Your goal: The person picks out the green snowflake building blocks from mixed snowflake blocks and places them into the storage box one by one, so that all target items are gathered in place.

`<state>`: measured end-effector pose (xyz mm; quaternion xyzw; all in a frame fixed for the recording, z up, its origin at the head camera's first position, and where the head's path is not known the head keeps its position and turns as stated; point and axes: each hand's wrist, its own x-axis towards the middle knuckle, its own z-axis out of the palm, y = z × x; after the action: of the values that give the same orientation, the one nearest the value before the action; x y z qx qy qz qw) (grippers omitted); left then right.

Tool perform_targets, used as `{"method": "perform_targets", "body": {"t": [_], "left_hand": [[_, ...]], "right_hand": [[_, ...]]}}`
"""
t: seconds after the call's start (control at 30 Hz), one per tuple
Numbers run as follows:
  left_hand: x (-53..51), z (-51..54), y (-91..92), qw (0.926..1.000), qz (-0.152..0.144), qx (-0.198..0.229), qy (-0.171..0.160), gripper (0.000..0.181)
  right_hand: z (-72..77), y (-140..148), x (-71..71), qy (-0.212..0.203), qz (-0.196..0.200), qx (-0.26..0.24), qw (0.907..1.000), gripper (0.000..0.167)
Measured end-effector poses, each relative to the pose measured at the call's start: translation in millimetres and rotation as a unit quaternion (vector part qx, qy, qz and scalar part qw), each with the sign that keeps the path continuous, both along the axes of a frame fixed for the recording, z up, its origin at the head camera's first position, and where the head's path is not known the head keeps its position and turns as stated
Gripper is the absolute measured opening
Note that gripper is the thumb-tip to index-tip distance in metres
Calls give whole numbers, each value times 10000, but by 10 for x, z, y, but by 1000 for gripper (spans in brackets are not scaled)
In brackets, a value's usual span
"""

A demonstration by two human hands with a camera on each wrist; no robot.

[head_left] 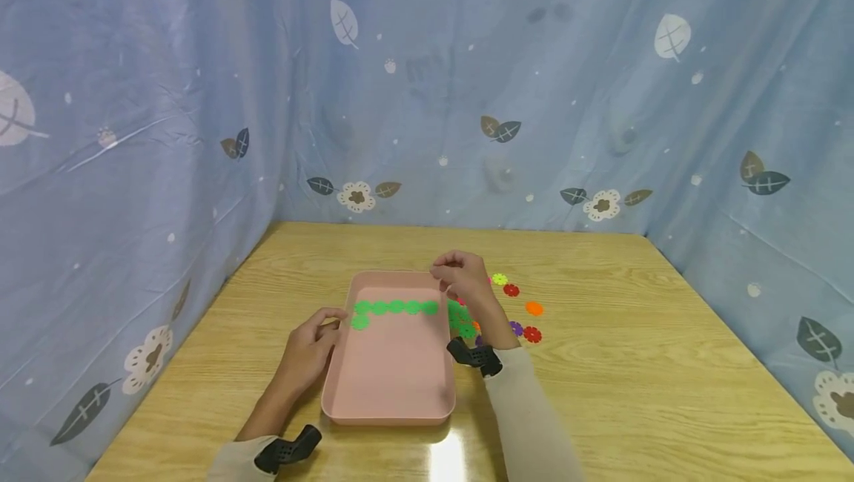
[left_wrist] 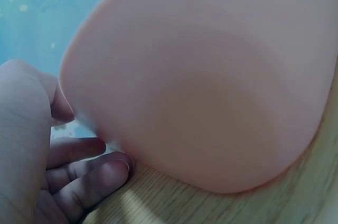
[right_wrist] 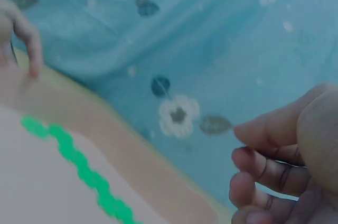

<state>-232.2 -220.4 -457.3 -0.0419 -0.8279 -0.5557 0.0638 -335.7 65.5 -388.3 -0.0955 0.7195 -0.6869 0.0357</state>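
Note:
A pink tray [head_left: 390,374] holds a row of several green flower-shaped discs [head_left: 396,307], with one more green disc [head_left: 360,321] below the row's left end. At the tray's left rim is my left hand [head_left: 308,348], a fingertip touching the edge. The left wrist view shows this hand [left_wrist: 26,145] with bent, relaxed fingers beside the tray wall [left_wrist: 185,102]. My right hand [head_left: 467,282] hovers over the tray's far right corner. Its fingers [right_wrist: 264,163] are loosely bent, and nothing shows between thumb and fingertips in the right wrist view.
Right of the tray lie loose green discs [head_left: 466,331], partly behind my right arm, and scattered red [head_left: 532,334], orange [head_left: 534,308], purple [head_left: 517,328] and yellow [head_left: 500,279] discs. A patterned blue curtain [head_left: 427,96] surrounds the wooden table [head_left: 634,363].

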Motion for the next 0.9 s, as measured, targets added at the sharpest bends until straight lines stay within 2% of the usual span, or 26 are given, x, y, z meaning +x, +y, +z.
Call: {"method": "perform_targets", "body": {"t": [0.2, 0.33, 0.5, 0.63, 0.77, 0.9], "left_hand": [[15, -4, -6, 10000, 84, 0, -13, 31], [14, 5, -12, 9999, 126, -92, 45, 32], [6, 33, -14, 9996, 243, -105, 68, 31], [7, 37, -14, 9997, 218, -50, 64, 32], [3, 29, -10, 9998, 182, -73, 30, 32], [-10, 14, 4, 9998, 191, -109, 27, 32]], "right_hand": [[-195, 232, -79, -249, -173, 678, 9972, 8], [-270, 295, -126, -220, -125, 1430, 9894, 11], [-287, 288, -158, 188, 8, 2366, 9714, 24], [-308, 250, -139, 416, -53, 3089, 9502, 31], [-345, 226, -115, 464, -195, 3580, 9324, 28], [-372, 237, -118, 460, -263, 3829, 9223, 21]]}}
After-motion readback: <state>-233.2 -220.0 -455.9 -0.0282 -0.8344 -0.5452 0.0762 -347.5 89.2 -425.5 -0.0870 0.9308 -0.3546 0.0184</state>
